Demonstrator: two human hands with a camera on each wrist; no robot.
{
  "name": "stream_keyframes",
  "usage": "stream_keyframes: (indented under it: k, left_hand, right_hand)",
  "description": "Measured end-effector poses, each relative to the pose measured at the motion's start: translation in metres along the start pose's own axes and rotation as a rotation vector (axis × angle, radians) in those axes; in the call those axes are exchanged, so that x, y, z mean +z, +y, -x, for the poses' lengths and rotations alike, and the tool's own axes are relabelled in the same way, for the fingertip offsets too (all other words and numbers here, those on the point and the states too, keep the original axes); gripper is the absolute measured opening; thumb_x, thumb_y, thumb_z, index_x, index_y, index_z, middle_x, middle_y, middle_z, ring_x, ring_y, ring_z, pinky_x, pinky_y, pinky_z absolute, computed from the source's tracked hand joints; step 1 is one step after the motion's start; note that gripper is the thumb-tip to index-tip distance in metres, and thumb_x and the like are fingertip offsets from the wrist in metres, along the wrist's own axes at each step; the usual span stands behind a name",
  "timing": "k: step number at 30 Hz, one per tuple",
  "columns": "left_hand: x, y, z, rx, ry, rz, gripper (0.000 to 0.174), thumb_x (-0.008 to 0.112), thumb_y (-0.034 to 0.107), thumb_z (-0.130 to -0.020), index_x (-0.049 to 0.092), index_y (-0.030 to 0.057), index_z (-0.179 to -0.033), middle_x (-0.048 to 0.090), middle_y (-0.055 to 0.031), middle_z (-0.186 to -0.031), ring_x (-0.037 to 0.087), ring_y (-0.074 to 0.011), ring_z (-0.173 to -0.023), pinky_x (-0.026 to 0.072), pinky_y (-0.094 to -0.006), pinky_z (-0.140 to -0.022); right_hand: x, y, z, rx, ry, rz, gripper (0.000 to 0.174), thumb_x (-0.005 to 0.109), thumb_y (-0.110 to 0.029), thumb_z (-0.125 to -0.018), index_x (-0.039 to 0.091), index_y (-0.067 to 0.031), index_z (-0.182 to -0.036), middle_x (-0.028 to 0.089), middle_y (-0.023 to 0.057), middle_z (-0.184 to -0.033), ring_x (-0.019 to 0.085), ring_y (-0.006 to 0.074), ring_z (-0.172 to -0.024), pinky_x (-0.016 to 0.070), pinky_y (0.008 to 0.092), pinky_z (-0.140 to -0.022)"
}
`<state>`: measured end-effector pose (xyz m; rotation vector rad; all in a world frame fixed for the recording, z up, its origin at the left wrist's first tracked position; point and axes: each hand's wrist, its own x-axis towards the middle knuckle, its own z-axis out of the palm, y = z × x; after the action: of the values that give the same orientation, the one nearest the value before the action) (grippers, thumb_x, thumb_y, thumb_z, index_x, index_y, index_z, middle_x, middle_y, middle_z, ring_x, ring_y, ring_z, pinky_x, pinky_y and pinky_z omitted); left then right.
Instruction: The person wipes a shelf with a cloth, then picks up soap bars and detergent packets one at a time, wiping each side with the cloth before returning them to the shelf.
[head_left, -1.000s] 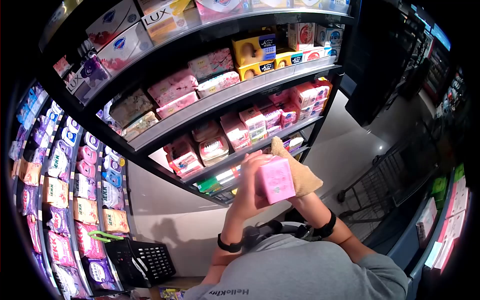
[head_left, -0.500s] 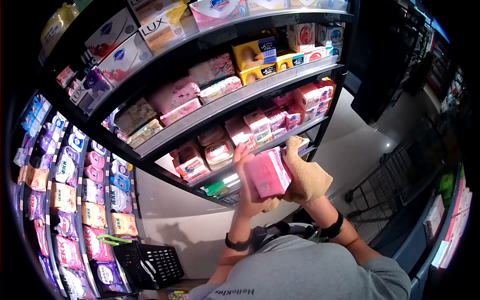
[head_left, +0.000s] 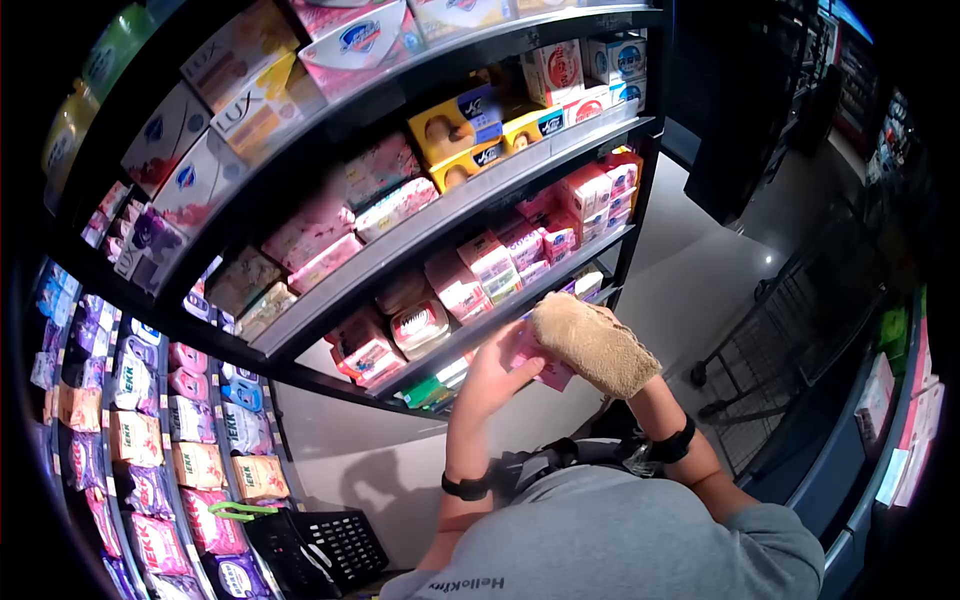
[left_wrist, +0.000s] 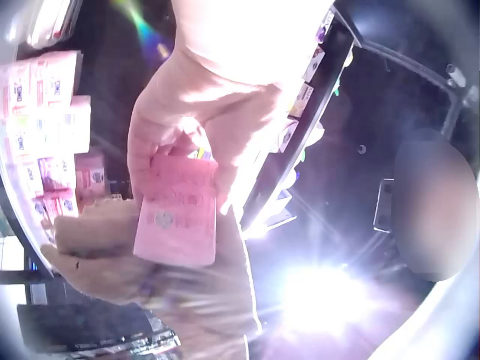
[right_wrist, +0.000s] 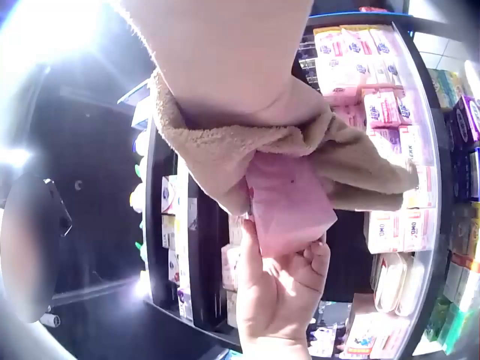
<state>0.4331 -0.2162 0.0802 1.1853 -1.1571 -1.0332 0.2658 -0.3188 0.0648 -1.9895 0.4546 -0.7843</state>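
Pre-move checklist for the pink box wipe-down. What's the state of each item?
1. Left hand grip on the pink box: ok, thumb and fingers pinch one end.
2. Tan cloth on the box: ok, the right hand wraps it over the other end.
3. All faces of the box wiped: cannot tell, the cloth hides most of it.
4. Free slot on the shelves: cannot tell, the hands hide part of the rows.
5. Shopping cart out of the arms' way: ok, it stands off to the right.
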Motion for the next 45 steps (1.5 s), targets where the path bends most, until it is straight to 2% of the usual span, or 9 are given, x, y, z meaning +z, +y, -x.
stream_keyframes:
  k: [5, 7, 9, 13, 23, 36, 40, 41, 45]
  left_hand:
    - [0.006, -0.01, -0.03, -0.056, 0.098, 0.267, 0.042, 0.06, 0.009, -0.082, 0.044, -0.0035, -0.118, 0.054, -0.0069, -0.109, 0.052, -0.0112, -0.096, 0.0412, -0.0257, -0.085]
    - [0.015, -0.007, -0.038, -0.016, 0.227, 0.357, 0.041, 0.06, 0.006, -0.081, 0.043, -0.0025, -0.118, 0.052, -0.0073, -0.111, 0.052, -0.0131, -0.1, 0.0404, -0.0273, -0.088]
    - [0.026, -0.005, -0.055, 0.067, 0.335, 0.432, 0.04, 0.06, 0.003, -0.08, 0.042, 0.0009, -0.116, 0.051, -0.0076, -0.112, 0.049, -0.0153, -0.104, 0.0371, -0.0292, -0.092]
    - [0.047, -0.004, -0.089, 0.197, 0.38, 0.363, 0.048, 0.062, -0.003, -0.075, 0.036, 0.0017, -0.116, 0.048, -0.0095, -0.111, 0.046, -0.0162, -0.107, 0.0355, -0.0308, -0.093]
    - [0.052, -0.052, -0.135, 0.099, 0.563, -0.344, 0.055, 0.063, -0.009, -0.067, 0.036, 0.0024, -0.113, 0.049, -0.0107, -0.109, 0.05, -0.0174, -0.102, 0.0424, -0.0292, -0.087]
    - [0.01, -0.103, -0.213, -0.088, 0.797, -0.455, 0.053, 0.068, -0.009, -0.064, 0.038, -0.0045, -0.107, 0.053, -0.0132, -0.1, 0.056, -0.0194, -0.092, 0.0477, -0.0305, -0.079]
    - [0.016, -0.098, -0.234, 0.126, 0.642, -0.278, 0.057, 0.064, -0.014, -0.063, 0.042, -0.0005, -0.114, 0.052, -0.013, -0.107, 0.052, -0.0207, -0.099, 0.0459, -0.0307, -0.082]
    - [0.017, -0.098, -0.237, 0.129, 0.643, -0.275, 0.057, 0.064, -0.014, -0.063, 0.042, -0.0005, -0.114, 0.052, -0.013, -0.107, 0.052, -0.0207, -0.099, 0.0459, -0.0307, -0.082]
    - [0.015, -0.099, -0.238, 0.217, 0.801, -1.073, 0.065, 0.069, -0.004, -0.063, 0.041, -0.0012, -0.121, 0.054, -0.0151, -0.107, 0.053, -0.0175, -0.097, 0.0451, -0.0266, -0.079]
  right_hand:
    - [-0.03, 0.0, -0.023, -0.103, 0.1, 0.733, 0.063, 0.057, -0.018, -0.074, 0.031, -0.007, -0.131, 0.051, 0.019, -0.113, 0.053, 0.0329, -0.098, 0.0438, 0.0346, -0.081]
    - [-0.045, 0.004, -0.035, 0.223, -0.037, 0.46, 0.055, 0.052, -0.024, -0.08, 0.033, -0.0082, -0.129, 0.052, 0.0155, -0.111, 0.05, 0.0281, -0.103, 0.0404, 0.0312, -0.088]
    - [-0.036, 0.023, -0.051, 0.65, 0.266, -1.184, 0.044, 0.044, -0.027, -0.088, 0.034, -0.0073, -0.127, 0.052, 0.0106, -0.11, 0.049, 0.0236, -0.105, 0.0372, 0.0294, -0.092]
    - [-0.049, 0.041, -0.077, 0.507, -0.064, -1.496, 0.048, 0.037, -0.041, -0.092, 0.038, -0.0055, -0.124, 0.047, 0.0066, -0.12, 0.043, 0.0186, -0.111, 0.033, 0.0314, -0.097]
    - [-0.072, 0.066, -0.108, 0.938, 0.226, -0.956, 0.064, 0.058, -0.048, -0.08, 0.048, 0.0071, -0.113, 0.056, 0.011, -0.103, 0.054, 0.0169, -0.091, 0.045, 0.0285, -0.077]
    - [-0.13, 0.179, -0.072, 0.424, 0.279, -1.667, 0.039, 0.042, -0.029, -0.091, 0.045, -0.0016, -0.118, 0.049, 0.0126, -0.115, 0.049, 0.0246, -0.105, 0.0392, 0.038, -0.093]
    - [-0.169, 0.166, -0.065, 0.059, 0.058, 0.625, 0.021, 0.042, -0.017, -0.092, 0.044, 0.0002, -0.104, 0.046, 0.0027, -0.087, 0.045, 0.0102, -0.088, 0.0363, 0.0253, -0.086]
    - [-0.171, 0.167, -0.067, 0.206, 0.249, 0.159, 0.028, 0.047, -0.021, -0.088, 0.044, 0.0013, -0.105, 0.049, 0.0035, -0.082, 0.05, 0.0143, -0.082, 0.0335, 0.0326, -0.088]
    - [-0.191, 0.185, -0.058, -0.23, -0.017, 1.552, 0.045, 0.056, -0.028, -0.077, 0.043, -0.001, -0.11, 0.053, 0.0044, -0.07, 0.056, 0.0218, -0.064, 0.031, 0.0486, -0.085]
